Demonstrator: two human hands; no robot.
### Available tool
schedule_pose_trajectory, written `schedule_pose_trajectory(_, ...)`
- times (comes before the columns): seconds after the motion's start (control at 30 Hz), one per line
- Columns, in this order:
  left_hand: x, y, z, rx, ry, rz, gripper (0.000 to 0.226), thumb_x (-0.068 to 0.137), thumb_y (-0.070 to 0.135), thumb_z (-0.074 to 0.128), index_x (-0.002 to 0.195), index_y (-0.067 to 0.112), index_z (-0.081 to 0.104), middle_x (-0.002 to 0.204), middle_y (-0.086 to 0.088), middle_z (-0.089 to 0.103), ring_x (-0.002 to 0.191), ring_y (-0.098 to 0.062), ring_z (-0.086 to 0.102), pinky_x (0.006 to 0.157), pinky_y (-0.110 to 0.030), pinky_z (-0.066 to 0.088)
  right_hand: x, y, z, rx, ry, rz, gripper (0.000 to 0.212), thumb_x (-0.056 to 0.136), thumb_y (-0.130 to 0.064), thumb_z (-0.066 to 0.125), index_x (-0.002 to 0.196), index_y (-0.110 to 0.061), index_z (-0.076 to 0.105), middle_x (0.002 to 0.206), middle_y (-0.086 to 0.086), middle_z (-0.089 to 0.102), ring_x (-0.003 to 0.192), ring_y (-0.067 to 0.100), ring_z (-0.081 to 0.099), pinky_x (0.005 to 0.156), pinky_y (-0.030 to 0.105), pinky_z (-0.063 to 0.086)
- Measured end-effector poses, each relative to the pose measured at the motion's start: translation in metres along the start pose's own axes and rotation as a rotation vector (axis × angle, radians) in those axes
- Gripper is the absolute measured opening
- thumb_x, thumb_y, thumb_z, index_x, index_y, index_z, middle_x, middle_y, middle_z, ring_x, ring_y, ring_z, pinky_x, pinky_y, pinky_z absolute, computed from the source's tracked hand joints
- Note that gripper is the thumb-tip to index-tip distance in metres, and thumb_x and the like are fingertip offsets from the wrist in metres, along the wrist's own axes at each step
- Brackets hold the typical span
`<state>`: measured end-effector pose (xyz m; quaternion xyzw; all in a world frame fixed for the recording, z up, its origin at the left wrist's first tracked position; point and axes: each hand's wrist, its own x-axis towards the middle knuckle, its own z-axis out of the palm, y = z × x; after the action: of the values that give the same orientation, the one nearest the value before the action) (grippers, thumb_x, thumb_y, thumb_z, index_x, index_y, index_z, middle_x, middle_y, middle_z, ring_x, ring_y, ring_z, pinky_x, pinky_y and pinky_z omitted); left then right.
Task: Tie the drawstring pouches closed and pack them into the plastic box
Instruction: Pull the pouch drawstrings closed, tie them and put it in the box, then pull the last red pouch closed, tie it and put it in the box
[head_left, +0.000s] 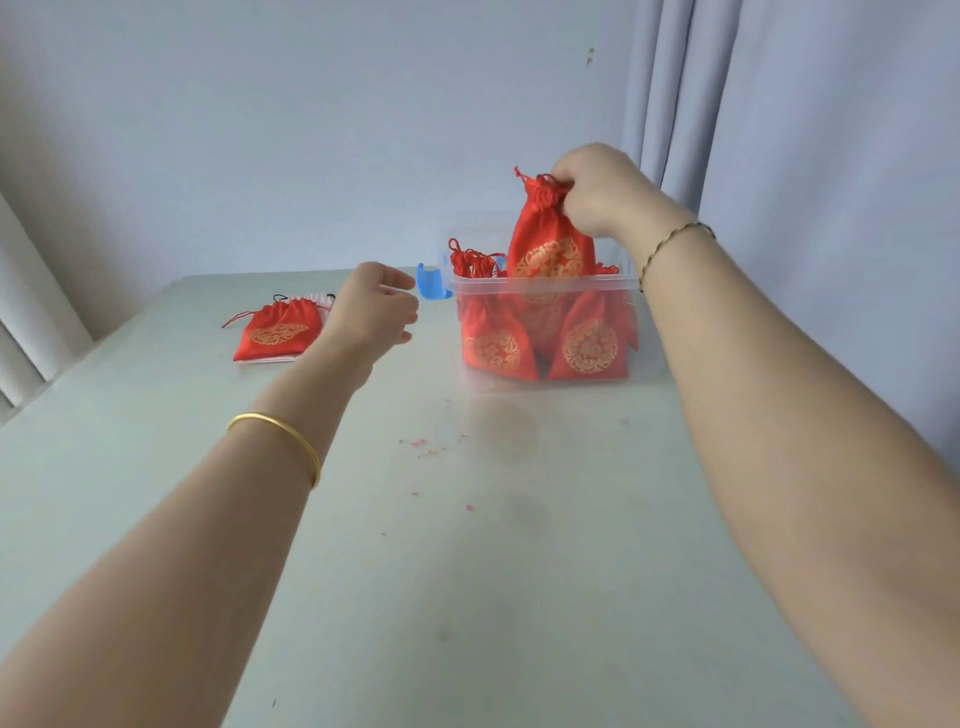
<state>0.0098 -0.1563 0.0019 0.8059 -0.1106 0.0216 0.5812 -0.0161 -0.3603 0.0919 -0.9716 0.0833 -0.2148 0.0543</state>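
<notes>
My right hand (597, 189) pinches the gathered neck of a red drawstring pouch (550, 244) with a gold emblem, holding it upright above the clear plastic box (545, 285). Its lower end dips below the box rim. Several tied red pouches (589, 345) stand inside the box. My left hand (376, 306) hovers over the table between the box and a flat red pouch (275, 332), its fingers loosely curled and holding nothing. That flat pouch lies on top of a white one at the far left.
A blue clip or latch (430, 283) sits at the box's left side. Small red thread scraps (426, 447) dot the pale table (156, 467). A wall and grey curtain (779, 104) stand behind the table.
</notes>
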Motion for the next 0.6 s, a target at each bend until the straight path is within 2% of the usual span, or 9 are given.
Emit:
schedule_pose_trajectory(0.1,0.006,-0.010,-0.003,-0.005,0.018,-0.022,0.029,0.088,0.002,0.044,0.116,0.006,0.051,0.101,-0.008,0.053,0.090,-0.018,0.056,0.070,-0.024,0.051,0.000,0.000,0.000,0.031,-0.035,0.044,0.026,0.087,0.002,0.044,0.104,0.003,0.064,0.094,0.019,0.060,0.092,0.034,0.057,0.071,0.032,0.041)
schedule_pose_trajectory(0.2,0.012,-0.022,-0.005,0.008,0.046,-0.046,0.029,0.088,0.001,0.043,0.115,0.007,0.052,0.095,-0.006,0.052,0.090,-0.019,0.055,0.070,-0.024,0.051,-0.009,-0.007,0.008,0.016,-0.283,0.123,0.035,0.089,-0.001,0.044,0.122,0.005,0.055,0.101,0.018,0.062,0.086,0.031,0.057,0.070,0.032,0.045)
schedule_pose_trajectory(0.23,0.014,-0.026,-0.007,0.017,0.056,-0.053,0.030,0.087,0.001,0.043,0.115,0.007,0.052,0.092,-0.004,0.052,0.088,-0.018,0.055,0.070,-0.025,0.051,-0.012,-0.006,0.011,0.012,-0.309,0.152,0.038,0.088,0.000,0.042,0.125,0.005,0.051,0.107,0.019,0.063,0.088,0.032,0.058,0.073,0.032,0.047)
schedule_pose_trajectory(0.27,0.016,-0.030,-0.009,0.025,0.067,-0.058,0.031,0.086,0.000,0.043,0.115,0.007,0.052,0.091,-0.003,0.051,0.085,-0.017,0.055,0.071,-0.026,0.052,-0.015,-0.005,0.012,0.023,-0.271,0.171,0.041,0.087,0.002,0.040,0.127,0.003,0.050,0.116,0.020,0.061,0.095,0.033,0.059,0.080,0.033,0.047)
schedule_pose_trajectory(0.33,0.021,-0.040,-0.013,0.046,0.105,-0.076,0.033,0.085,-0.001,0.043,0.116,0.006,0.053,0.095,-0.004,0.051,0.076,-0.013,0.053,0.077,-0.034,0.054,-0.019,-0.005,0.011,0.052,-0.049,0.172,0.042,0.086,0.005,0.036,0.124,-0.001,0.053,0.127,0.017,0.055,0.111,0.034,0.055,0.092,0.036,0.046)
schedule_pose_trajectory(0.37,0.023,-0.045,-0.015,0.063,0.130,-0.084,0.034,0.085,-0.001,0.042,0.116,0.006,0.053,0.099,-0.006,0.052,0.076,-0.013,0.053,0.082,-0.039,0.054,-0.021,-0.007,0.010,0.088,0.060,0.165,0.041,0.087,0.004,0.036,0.121,-0.004,0.055,0.127,0.015,0.054,0.112,0.034,0.054,0.092,0.036,0.045)
schedule_pose_trajectory(0.47,0.028,-0.066,-0.020,0.165,0.194,-0.085,0.033,0.084,0.002,0.044,0.114,0.006,0.056,0.119,-0.013,0.053,0.099,-0.028,0.056,0.084,-0.038,0.051,-0.030,-0.034,0.018,0.307,0.211,0.068,0.038,0.082,0.002,0.036,0.105,-0.012,0.061,0.104,0.008,0.060,0.097,0.032,0.062,0.084,0.036,0.050)
schedule_pose_trajectory(0.53,0.031,-0.081,-0.023,0.299,0.214,-0.107,0.035,0.084,0.005,0.044,0.117,0.007,0.056,0.129,-0.016,0.047,0.114,-0.035,0.049,0.086,-0.038,0.047,-0.040,-0.059,0.029,0.473,0.168,-0.010,0.035,0.078,0.002,0.036,0.097,-0.012,0.063,0.084,0.001,0.056,0.087,0.030,0.066,0.077,0.035,0.053)
schedule_pose_trajectory(0.6,0.034,-0.095,-0.030,0.472,0.224,-0.132,0.040,0.085,0.006,0.043,0.125,0.007,0.051,0.136,-0.016,0.040,0.125,-0.035,0.037,0.098,-0.042,0.040,-0.052,-0.084,0.046,0.590,0.056,-0.076,0.030,0.079,0.003,0.038,0.091,-0.013,0.061,0.072,-0.004,0.054,0.073,0.027,0.068,0.062,0.028,0.050)
